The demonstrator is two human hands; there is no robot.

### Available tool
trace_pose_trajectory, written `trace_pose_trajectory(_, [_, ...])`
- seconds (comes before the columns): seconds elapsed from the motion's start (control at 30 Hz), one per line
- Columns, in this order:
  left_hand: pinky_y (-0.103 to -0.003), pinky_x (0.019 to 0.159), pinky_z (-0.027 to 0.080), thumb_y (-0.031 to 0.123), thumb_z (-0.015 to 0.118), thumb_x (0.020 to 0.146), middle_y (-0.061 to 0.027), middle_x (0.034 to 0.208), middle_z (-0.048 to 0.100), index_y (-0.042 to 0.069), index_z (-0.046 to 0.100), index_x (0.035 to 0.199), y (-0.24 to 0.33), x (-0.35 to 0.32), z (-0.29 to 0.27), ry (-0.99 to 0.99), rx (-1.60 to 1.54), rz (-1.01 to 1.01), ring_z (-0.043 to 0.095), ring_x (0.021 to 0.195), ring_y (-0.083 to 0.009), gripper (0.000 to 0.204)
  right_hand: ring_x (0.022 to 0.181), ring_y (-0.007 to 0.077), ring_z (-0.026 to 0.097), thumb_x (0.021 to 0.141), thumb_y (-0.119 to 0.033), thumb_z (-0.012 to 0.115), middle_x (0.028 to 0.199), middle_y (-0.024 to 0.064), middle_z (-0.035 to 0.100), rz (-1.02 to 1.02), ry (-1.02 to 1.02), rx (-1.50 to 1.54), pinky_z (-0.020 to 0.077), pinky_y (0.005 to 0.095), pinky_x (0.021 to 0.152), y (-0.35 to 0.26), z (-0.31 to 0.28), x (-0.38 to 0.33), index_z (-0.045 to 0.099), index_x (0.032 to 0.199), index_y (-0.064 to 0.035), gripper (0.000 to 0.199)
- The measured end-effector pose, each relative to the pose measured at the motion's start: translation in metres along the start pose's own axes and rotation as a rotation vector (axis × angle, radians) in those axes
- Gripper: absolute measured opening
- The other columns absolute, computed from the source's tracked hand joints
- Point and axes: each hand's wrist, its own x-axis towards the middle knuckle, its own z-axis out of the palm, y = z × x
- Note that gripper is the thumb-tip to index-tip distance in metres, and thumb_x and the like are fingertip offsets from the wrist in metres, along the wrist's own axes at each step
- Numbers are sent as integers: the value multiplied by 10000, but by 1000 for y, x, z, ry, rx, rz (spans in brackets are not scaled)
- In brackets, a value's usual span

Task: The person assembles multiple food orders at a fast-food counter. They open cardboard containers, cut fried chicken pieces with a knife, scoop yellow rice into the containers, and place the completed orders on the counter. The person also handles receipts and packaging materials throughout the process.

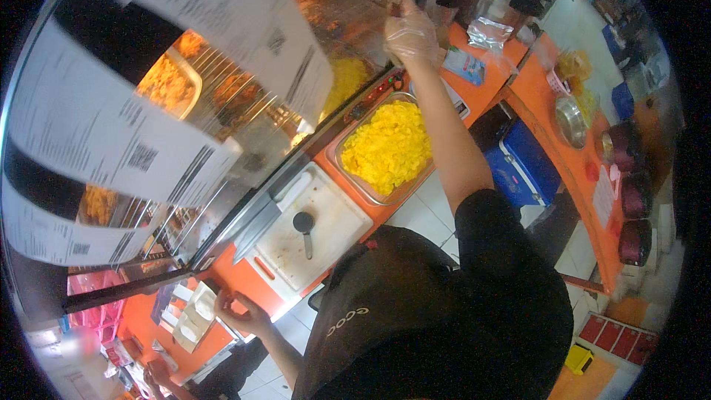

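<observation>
My right hand [411, 35], in a clear plastic glove, is raised beside the glass food cabinet [348, 22]. Its fingers are curled around something I cannot make out. My bare left hand [244, 316] hangs near the cabinet's lower corner, fingers bent and apart, with nothing visible in it. Between my arms, a metal tray of yellow rice [389, 150] sits on the orange counter [226, 270]. Beside it lies a white cutting board [337, 211] with a black measuring scoop [304, 224] on it. A wide-bladed knife [257, 228] with a pale handle lies along the board's cabinet side.
Printed sheets [141, 126] cover part of the glass, with food trays [172, 83] on racks behind. A blue cooler box [522, 167] stands at right, near a metal bowl [570, 120] on another orange counter. Another person's hands [157, 372] show at lower left.
</observation>
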Motion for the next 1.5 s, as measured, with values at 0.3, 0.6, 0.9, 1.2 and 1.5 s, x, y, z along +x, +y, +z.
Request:
trace_pose_trajectory(0.3, [-394, 863, 467, -63, 673, 873, -131, 1031, 574, -4, 599, 1112, 101, -30, 62, -322, -148, 166, 567, 934, -272, 257, 1170, 384, 584, 839, -133, 629, 1193, 194, 657, -503, 9, 217, 477, 492, 1027, -30, -7, -67, 623, 1311, -143, 473])
trace_pose_trajectory(0.6, [-396, 846, 491, -71, 686, 860, -152, 1044, 606, 8, 622, 1113, 135, -46, 47, -343, 21, 111, 588, 932, -270, 273, 1090, 185, 675, 870, -245, 515, 1182, 111, 737, -920, -403, -353, 537, 300, 951, -167, -2, 55, 717, 1103, -92, 344])
trace_pose_trajectory(0.9, [-392, 846, 472, -104, 674, 844, -119, 986, 587, 21, 641, 1092, 140, -81, 19, -111, 100, -11, 566, 913, -267, 279, 1125, 208, 663, 861, -184, 582, 1227, 128, 708, -1072, -666, -622, 532, 333, 979, -215, 58, 51, 662, 1197, -74, 362])
trace_pose_trajectory(1.2, [-397, 822, 471, -104, 662, 847, -121, 991, 606, 19, 646, 1083, 133, -95, 21, -85, 118, -91, 555, 865, -254, 267, 1159, 231, 651, 853, -124, 649, 1272, 146, 679, -1053, -475, -432, 526, 366, 1007, -186, 66, 59, 608, 1290, -57, 445])
trace_pose_trajectory(1.5, [-395, 819, 479, -91, 676, 845, -143, 1005, 616, 12, 656, 1060, 130, -78, 47, -151, -21, -110, 581, 894, -264, 239, 1194, 254, 639, 844, -63, 716, 1317, 163, 650, -1069, -59, -13, 520, 398, 1035, -43, -8, 87, 553, 1384, -40, 564])
